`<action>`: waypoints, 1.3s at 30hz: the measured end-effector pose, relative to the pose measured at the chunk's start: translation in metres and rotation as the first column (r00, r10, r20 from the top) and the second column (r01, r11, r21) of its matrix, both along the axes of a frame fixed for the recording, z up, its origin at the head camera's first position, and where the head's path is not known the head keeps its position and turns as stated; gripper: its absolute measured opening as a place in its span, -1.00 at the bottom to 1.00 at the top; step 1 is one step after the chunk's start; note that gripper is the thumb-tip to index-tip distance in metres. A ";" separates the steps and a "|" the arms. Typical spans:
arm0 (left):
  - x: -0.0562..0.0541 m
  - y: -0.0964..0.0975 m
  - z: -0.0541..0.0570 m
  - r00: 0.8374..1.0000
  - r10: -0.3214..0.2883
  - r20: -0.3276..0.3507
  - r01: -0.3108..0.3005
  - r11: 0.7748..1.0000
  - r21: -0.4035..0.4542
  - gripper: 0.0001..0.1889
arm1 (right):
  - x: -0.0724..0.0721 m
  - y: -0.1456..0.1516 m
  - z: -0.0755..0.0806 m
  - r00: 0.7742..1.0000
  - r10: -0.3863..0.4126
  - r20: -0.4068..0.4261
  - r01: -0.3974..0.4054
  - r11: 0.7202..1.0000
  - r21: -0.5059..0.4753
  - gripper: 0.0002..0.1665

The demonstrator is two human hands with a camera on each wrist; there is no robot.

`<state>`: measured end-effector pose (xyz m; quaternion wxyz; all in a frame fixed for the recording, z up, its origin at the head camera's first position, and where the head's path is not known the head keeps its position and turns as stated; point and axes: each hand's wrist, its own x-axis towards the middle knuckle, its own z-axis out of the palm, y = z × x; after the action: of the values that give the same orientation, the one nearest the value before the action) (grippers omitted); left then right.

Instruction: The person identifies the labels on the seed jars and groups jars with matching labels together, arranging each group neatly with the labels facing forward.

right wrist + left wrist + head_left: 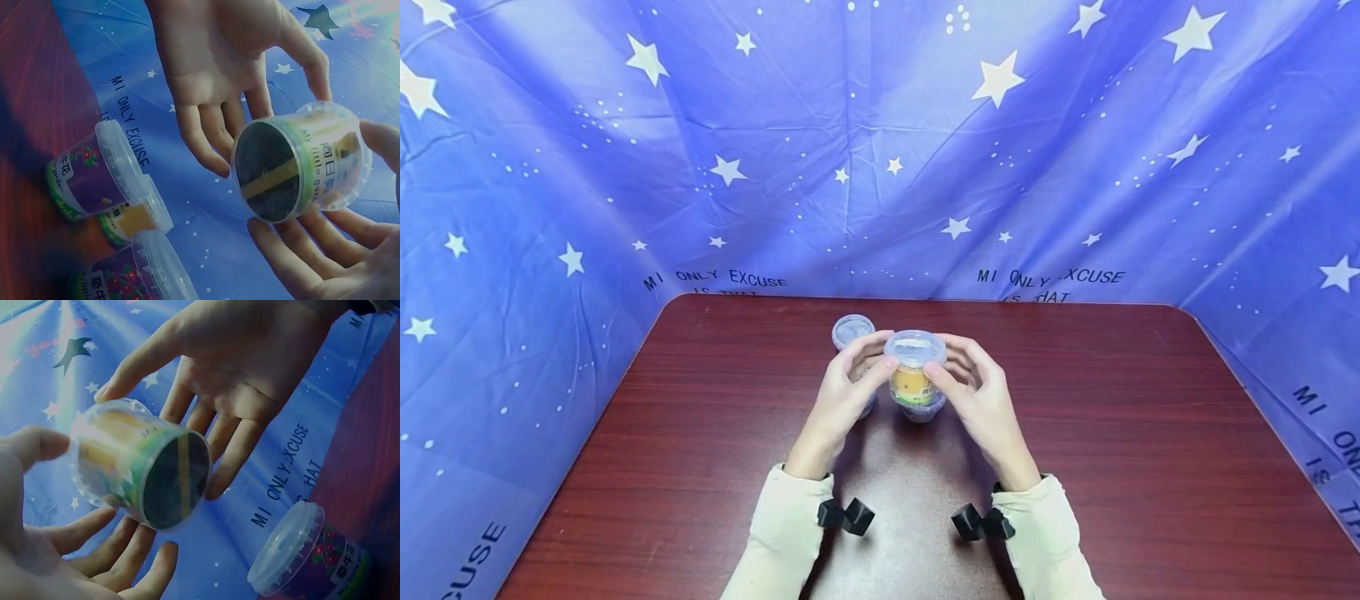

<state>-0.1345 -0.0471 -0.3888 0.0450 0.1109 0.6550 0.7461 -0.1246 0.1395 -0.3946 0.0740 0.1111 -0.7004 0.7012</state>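
Raised above the table, a clear plastic tub with a yellow label (912, 385) and a transparent lid (915, 346) is held between both hands. My left hand (844, 390) grips its left side, the thumb near the lid rim. On the opposite side, my right hand (987, 390) grips it the same way. The wrist views show the tub tilted, its dark base (267, 172) crossed by a tan strip. Beneath it in the head view, another tub (922, 412) stands on the table, partly covered by the held one.
On the dark red wooden table (700, 433) stand further lidded tubs, among them two purple-labelled tubs (94, 172) and a yellow-labelled tub (132, 223). One tub (853, 330) shows behind my left hand. A blue star-patterned cloth (850, 150) surrounds the table's back and sides.
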 end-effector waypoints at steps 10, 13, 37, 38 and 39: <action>0.003 0.009 0.000 0.999 0.041 0.015 -0.041 0.999 -0.009 -0.46 | 0.000 -0.006 0.000 0.999 -0.042 0.034 0.043 0.999 -0.023 -0.50; 0.003 0.008 0.001 0.999 0.039 0.019 -0.039 0.999 -0.003 -0.48 | 0.000 -0.006 -0.001 0.999 -0.037 0.036 0.038 0.999 -0.015 -0.49; -0.002 -0.003 -0.004 0.999 -0.035 -0.012 0.035 0.998 0.045 -0.46 | -0.001 0.000 0.001 0.998 0.061 0.013 -0.061 0.998 -0.017 -0.59; -0.002 -0.003 -0.005 0.999 -0.036 -0.010 0.036 0.998 0.044 -0.45 | -0.001 0.000 0.001 0.998 0.064 0.014 -0.064 0.998 -0.013 -0.59; -0.003 -0.003 -0.005 0.999 -0.038 -0.005 0.038 0.998 0.046 -0.44 | -0.001 0.000 0.001 0.998 0.065 0.017 -0.064 0.998 -0.007 -0.59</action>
<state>-0.1372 -0.0502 -0.3941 0.0550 0.1259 0.6355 0.7598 -0.1255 0.1396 -0.3939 0.0457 0.1274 -0.6948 0.7063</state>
